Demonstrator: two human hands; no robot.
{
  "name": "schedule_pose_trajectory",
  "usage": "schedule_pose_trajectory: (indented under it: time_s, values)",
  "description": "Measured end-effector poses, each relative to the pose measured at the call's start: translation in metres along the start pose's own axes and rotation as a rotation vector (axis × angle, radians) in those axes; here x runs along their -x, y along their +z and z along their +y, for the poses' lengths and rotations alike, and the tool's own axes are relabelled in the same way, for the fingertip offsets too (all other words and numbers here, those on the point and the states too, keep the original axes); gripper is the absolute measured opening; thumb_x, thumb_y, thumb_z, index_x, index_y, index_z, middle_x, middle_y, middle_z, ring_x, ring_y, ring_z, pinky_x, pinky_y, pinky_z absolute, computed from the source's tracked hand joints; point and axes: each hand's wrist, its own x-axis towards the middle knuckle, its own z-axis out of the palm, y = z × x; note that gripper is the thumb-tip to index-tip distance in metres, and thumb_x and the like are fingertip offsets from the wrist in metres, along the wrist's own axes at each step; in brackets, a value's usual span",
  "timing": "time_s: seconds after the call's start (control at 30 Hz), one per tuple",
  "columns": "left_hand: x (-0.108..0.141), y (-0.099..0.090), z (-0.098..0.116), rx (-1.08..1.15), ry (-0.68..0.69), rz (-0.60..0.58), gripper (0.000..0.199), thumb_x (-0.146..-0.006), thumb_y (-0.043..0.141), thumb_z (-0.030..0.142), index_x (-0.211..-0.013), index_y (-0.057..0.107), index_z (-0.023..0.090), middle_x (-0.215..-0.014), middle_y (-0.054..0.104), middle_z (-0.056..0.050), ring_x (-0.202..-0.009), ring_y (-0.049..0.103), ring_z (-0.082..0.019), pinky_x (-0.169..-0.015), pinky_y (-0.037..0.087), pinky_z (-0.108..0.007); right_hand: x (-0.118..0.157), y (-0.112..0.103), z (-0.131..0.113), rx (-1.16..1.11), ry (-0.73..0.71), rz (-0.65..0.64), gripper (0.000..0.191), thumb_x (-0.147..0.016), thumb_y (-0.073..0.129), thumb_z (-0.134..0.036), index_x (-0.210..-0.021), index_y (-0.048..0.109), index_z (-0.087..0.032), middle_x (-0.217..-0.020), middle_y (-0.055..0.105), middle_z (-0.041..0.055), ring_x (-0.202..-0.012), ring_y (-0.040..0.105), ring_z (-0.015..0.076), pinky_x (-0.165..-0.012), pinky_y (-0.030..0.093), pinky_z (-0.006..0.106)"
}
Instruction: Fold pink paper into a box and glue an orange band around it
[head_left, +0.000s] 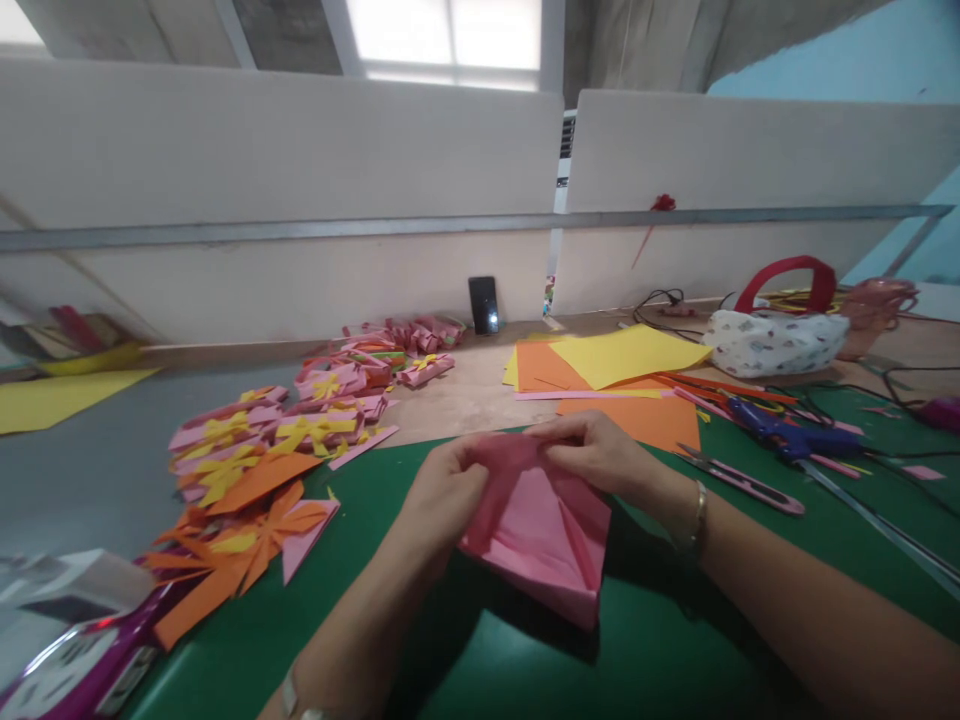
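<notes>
Between my two hands is a folded piece of pink paper (541, 530), creased into a pocket-like shape and tilted over the green mat (352, 620). My left hand (448, 490) pinches its upper left edge, thumb on the near side. My right hand (600, 455) grips the upper right edge, its thumb and fingers closed on the paper. The fingertips behind the far edge are partly hidden. A snap-off cutter knife (742, 480) lies on the mat to the right of my right hand.
Pink paper pieces with yellow bows (315, 430) and orange paper cutouts (262, 535) pile up at left. Behind my hands lie orange sheets (637, 420) and yellow sheets (630, 355). A blue glue gun (795, 432), a fabric bag (776, 340) and cables sit right. A phone (484, 305) leans against the partition.
</notes>
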Motion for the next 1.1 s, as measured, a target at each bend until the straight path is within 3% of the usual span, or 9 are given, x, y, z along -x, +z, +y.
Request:
schedule_pose_trajectory:
  time_s: [0.17, 0.27, 0.53, 0.63, 0.77, 0.83, 1.0, 1.1]
  values:
    - [0.002, -0.002, 0.003, 0.113, -0.082, -0.071, 0.033, -0.06, 0.046, 0.005, -0.082, 0.068, 0.014, -0.068, 0.068, -0.001, -0.06, 0.059, -0.012, -0.055, 0.044, -0.019, -0.001, -0.002, 0.005, -0.135, 0.121, -0.047, 0.031, -0.064, 0.053, -0.008, -0.084, 0.074, -0.019, -0.065, 0.066, -0.0012, -0.054, 0.052, 0.009, -0.051, 0.04, 0.021]
    - [0.0, -0.004, 0.0, 0.096, -0.086, -0.1, 0.018, -0.062, 0.059, 0.012, -0.078, 0.066, 0.014, -0.072, 0.069, -0.003, -0.064, 0.061, -0.013, -0.058, 0.044, -0.02, -0.001, -0.002, 0.002, -0.101, 0.047, -0.085, 0.029, -0.063, 0.053, -0.007, -0.08, 0.074, -0.017, -0.067, 0.066, -0.0003, -0.058, 0.054, 0.0102, -0.053, 0.042, 0.021]
    - [-0.001, -0.01, -0.001, -0.11, -0.106, -0.242, 0.017, -0.063, 0.065, 0.02, -0.079, 0.067, 0.014, -0.069, 0.069, -0.004, -0.064, 0.06, -0.014, -0.059, 0.042, -0.022, 0.002, -0.003, -0.01, -0.026, -0.065, -0.163, 0.031, -0.06, 0.044, -0.002, -0.068, 0.071, -0.016, -0.069, 0.068, 0.0005, -0.068, 0.059, 0.0116, -0.062, 0.046, 0.022]
    - [-0.001, -0.008, -0.001, -0.241, -0.036, -0.218, 0.018, -0.068, 0.06, 0.023, -0.078, 0.07, 0.014, -0.071, 0.069, -0.004, -0.065, 0.059, -0.015, -0.059, 0.042, -0.022, 0.006, -0.001, -0.013, 0.014, -0.033, -0.208, 0.024, -0.061, 0.049, -0.003, -0.069, 0.068, -0.015, -0.067, 0.066, 0.0002, -0.064, 0.06, 0.0117, -0.059, 0.047, 0.022]
    - [-0.001, -0.003, -0.002, -0.361, 0.077, -0.12, 0.017, -0.071, 0.057, 0.026, -0.074, 0.07, 0.015, -0.07, 0.068, -0.003, -0.068, 0.059, -0.017, -0.06, 0.041, -0.023, 0.01, 0.002, -0.015, 0.079, -0.044, -0.233, 0.015, -0.058, 0.069, -0.014, -0.073, 0.065, -0.014, -0.071, 0.066, 0.0001, -0.063, 0.058, 0.0119, -0.056, 0.045, 0.021]
    - [0.0, -0.001, 0.0, -0.278, 0.064, -0.136, 0.017, -0.071, 0.06, 0.028, -0.076, 0.07, 0.015, -0.072, 0.069, -0.003, -0.068, 0.059, -0.017, -0.061, 0.041, -0.023, 0.01, 0.002, -0.017, 0.078, -0.023, -0.197, 0.01, -0.062, 0.069, -0.018, -0.07, 0.064, -0.014, -0.064, 0.063, -0.0012, -0.058, 0.055, 0.0101, -0.053, 0.043, 0.02]
    - [0.001, -0.004, 0.002, 0.352, -0.215, -0.35, 0.042, -0.081, 0.05, 0.048, -0.098, 0.066, 0.013, -0.086, 0.07, -0.009, -0.071, 0.062, -0.018, -0.063, 0.045, -0.025, 0.008, -0.002, -0.02, 0.013, 0.053, -0.072, 0.003, -0.068, 0.06, -0.014, -0.067, 0.062, -0.014, -0.059, 0.057, -0.003, -0.054, 0.05, 0.0079, -0.05, 0.039, 0.019]
    - [0.0, -0.005, 0.0, 0.451, -0.289, -0.33, 0.035, -0.081, 0.054, 0.041, -0.091, 0.067, 0.01, -0.079, 0.069, -0.01, -0.068, 0.062, -0.017, -0.062, 0.046, -0.025, 0.007, -0.004, -0.018, -0.064, 0.039, -0.033, 0.004, -0.066, 0.059, -0.012, -0.068, 0.061, -0.014, -0.06, 0.057, -0.0028, -0.056, 0.051, 0.0083, -0.051, 0.039, 0.019]
